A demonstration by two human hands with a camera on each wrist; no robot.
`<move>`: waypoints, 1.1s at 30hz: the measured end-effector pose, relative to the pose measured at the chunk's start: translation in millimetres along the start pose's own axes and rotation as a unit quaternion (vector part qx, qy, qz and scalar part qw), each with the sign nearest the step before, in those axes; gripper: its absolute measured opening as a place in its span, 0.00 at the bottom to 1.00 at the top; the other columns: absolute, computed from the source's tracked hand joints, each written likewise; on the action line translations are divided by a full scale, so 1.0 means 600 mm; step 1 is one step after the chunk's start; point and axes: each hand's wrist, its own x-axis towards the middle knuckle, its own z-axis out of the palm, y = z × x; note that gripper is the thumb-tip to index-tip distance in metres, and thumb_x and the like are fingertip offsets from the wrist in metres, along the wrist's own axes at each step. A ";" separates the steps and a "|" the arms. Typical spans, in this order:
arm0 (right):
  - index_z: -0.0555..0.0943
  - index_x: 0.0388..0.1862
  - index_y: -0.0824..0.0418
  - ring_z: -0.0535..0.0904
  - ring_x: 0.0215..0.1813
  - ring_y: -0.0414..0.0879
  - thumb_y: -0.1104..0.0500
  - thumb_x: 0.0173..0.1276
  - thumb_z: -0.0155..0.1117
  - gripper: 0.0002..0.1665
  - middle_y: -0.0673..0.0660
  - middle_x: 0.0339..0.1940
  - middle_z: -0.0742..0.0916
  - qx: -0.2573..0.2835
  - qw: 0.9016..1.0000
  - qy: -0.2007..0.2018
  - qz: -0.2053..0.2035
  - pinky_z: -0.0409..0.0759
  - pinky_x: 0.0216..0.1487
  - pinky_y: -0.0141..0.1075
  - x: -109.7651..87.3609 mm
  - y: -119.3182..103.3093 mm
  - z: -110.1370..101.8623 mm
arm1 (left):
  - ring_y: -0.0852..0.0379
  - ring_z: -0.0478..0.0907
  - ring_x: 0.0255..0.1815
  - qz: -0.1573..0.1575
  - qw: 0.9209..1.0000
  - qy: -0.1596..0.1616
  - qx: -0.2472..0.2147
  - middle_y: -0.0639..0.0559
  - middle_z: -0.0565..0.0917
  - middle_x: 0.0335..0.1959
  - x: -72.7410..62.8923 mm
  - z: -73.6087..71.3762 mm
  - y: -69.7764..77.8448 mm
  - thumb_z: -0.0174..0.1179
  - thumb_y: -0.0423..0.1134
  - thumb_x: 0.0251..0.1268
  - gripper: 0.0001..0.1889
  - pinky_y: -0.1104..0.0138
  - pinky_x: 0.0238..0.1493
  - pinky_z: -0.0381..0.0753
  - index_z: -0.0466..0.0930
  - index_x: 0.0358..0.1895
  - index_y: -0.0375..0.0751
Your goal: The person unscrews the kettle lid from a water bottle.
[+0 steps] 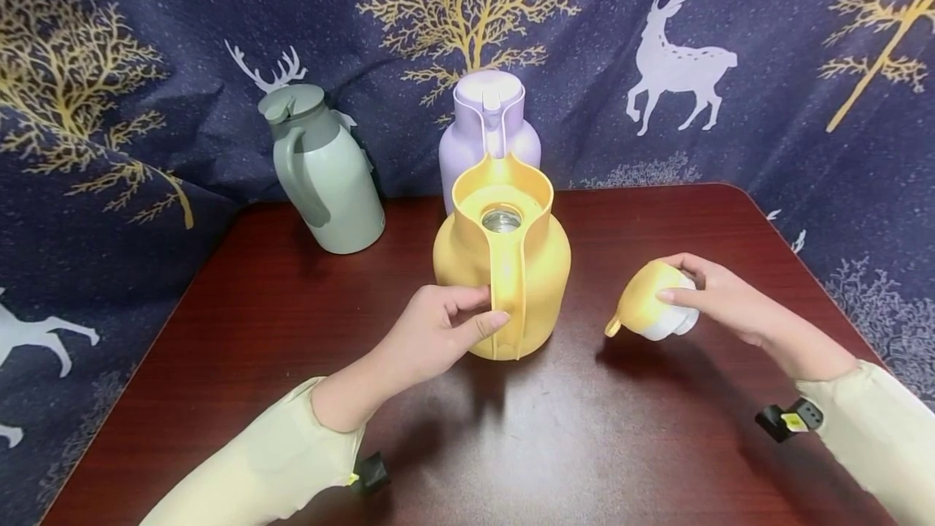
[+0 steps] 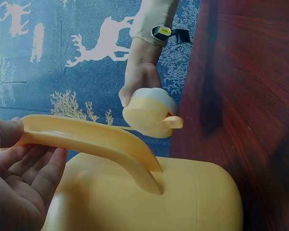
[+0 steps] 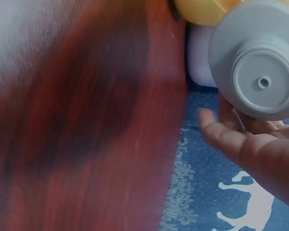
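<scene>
A yellow thermos jug (image 1: pixel 542 282) stands upright on the table without its lid, its round inner mouth showing. My left hand (image 1: pixel 438 327) grips the jug's handle (image 2: pixel 96 139), thumb on one side and fingers on the other. To the right of the jug, my right hand (image 1: pixel 719 299) holds the yellow and white lid (image 1: pixel 646 299) tilted above the table. In the right wrist view, the lid's pale underside (image 3: pixel 265 82) shows a round plug with a small hole in its middle; some fingers are hidden behind it.
Behind the yellow jug stands a lilac thermos jug (image 1: pixel 489 120), partly covered by it. A grey-green thermos jug (image 1: pixel 332 177) is at the back left. The dark red wooden table (image 1: pixel 584 437) ends at a blue cloth backdrop (image 1: pixel 584 63) with deer and trees.
</scene>
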 end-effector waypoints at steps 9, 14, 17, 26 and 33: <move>0.72 0.69 0.68 0.77 0.37 0.38 0.56 0.64 0.73 0.37 0.57 0.40 0.84 -0.137 0.990 -0.003 0.015 0.80 0.31 0.33 0.010 -0.013 0.000 | 0.56 0.88 0.47 0.003 1.000 -0.004 -0.008 0.38 0.90 0.48 -0.001 0.000 0.000 0.64 0.33 0.70 0.14 0.71 0.48 0.87 0.86 0.54 0.31; 0.76 0.66 0.67 0.76 0.39 0.42 0.53 0.60 0.77 0.38 0.58 0.42 0.85 -0.219 0.976 -0.018 -0.004 0.78 0.32 0.33 0.016 -0.014 0.002 | 0.57 0.88 0.47 0.024 1.000 -0.005 -0.008 0.38 0.90 0.49 -0.001 -0.001 -0.002 0.63 0.34 0.71 0.14 0.70 0.48 0.87 0.86 0.53 0.30; 0.78 0.65 0.65 0.76 0.41 0.46 0.51 0.58 0.78 0.39 0.60 0.45 0.86 -0.266 0.963 -0.024 -0.027 0.77 0.33 0.34 0.024 -0.017 0.005 | 0.56 0.88 0.47 0.017 1.000 -0.003 -0.012 0.38 0.90 0.48 -0.001 0.000 -0.002 0.64 0.33 0.70 0.14 0.70 0.49 0.87 0.86 0.53 0.30; 0.72 0.67 0.71 0.78 0.47 0.57 0.49 0.49 0.83 0.51 0.70 0.53 0.84 -0.267 0.962 0.027 -0.056 0.79 0.39 0.41 0.049 -0.018 0.036 | 0.55 0.89 0.47 0.013 1.000 0.001 -0.016 0.38 0.90 0.49 -0.004 -0.002 0.000 0.64 0.35 0.71 0.14 0.70 0.49 0.87 0.86 0.54 0.30; 0.77 0.62 0.71 0.79 0.53 0.62 0.46 0.48 0.84 0.48 0.70 0.52 0.86 -0.287 0.952 0.083 -0.063 0.80 0.51 0.53 0.049 -0.005 0.060 | 0.48 0.88 0.52 -0.019 0.999 0.001 -0.045 0.36 0.89 0.53 -0.003 0.003 -0.005 0.64 0.34 0.70 0.17 0.69 0.52 0.87 0.84 0.58 0.29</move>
